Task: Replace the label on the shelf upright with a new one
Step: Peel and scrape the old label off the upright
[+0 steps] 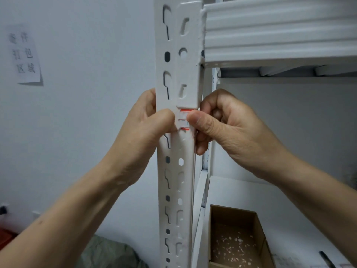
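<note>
A white slotted shelf upright [173, 190] runs top to bottom through the middle of the view. A small white label with red edges [183, 118] lies against its front face just below the beam bracket. My left hand [146, 130] wraps the upright from the left, its thumb pressed on the label's left edge. My right hand [222, 128] comes from the right, thumb tip on the label's right edge and fingers curled behind the upright. Most of the label is hidden by the two thumbs.
A white shelf beam [280, 31] joins the upright at the top right. On the lower shelf board [251, 194] stands an open cardboard box [237, 240] holding paper scraps. A paper notice [25, 55] hangs on the left wall. A green bag [110, 254] lies below.
</note>
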